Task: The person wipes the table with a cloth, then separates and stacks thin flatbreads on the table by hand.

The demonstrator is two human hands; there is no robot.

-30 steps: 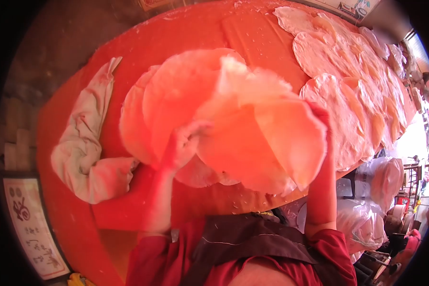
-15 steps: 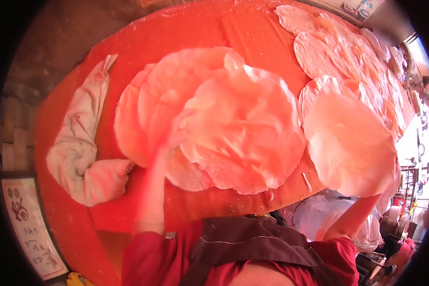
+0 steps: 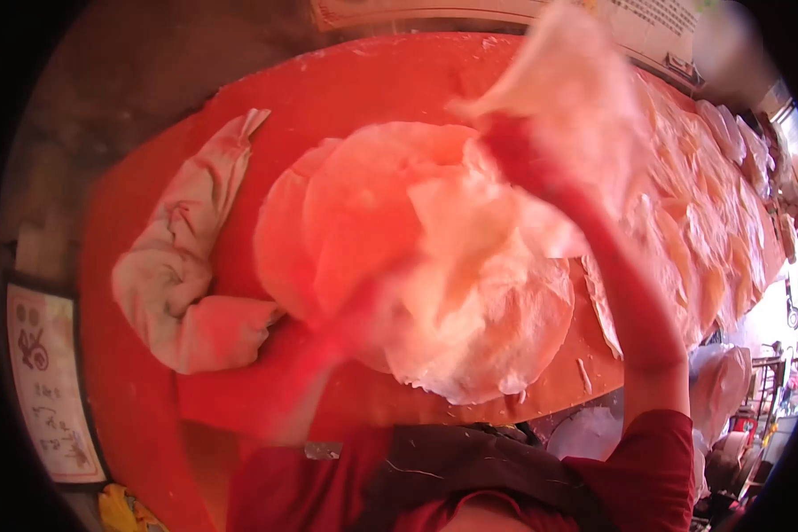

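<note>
A thin, pale sheet (image 3: 590, 93) is held up in the air by the right hand (image 3: 516, 151) above the far right part of the red table (image 3: 372, 80); its edge is grasped by the fingers, though they are smeared by motion and cannot be told apart. The left hand (image 3: 386, 306) is seen low over the near side of a stack of round sheets (image 3: 363, 199), beside a crumpled top sheet (image 3: 470, 230); it is badly blurred, and whether its fingers are closed on that sheet or merely laid against it cannot be made out. The stack is spread in overlapping rounds across the middle of the table. To its left, well apart, a twisted cloth (image 3: 182, 270) is laid in a bent shape. On the right, many more sheets (image 3: 705, 213) are laid out, overlapping and wrinkled. A dark apron (image 3: 470, 465) is worn over red sleeves (image 3: 643, 461). A framed card (image 3: 49, 381) with dark writing is seen at the left, and plastic bags (image 3: 718, 377) are seen beyond the table's right edge.
</note>
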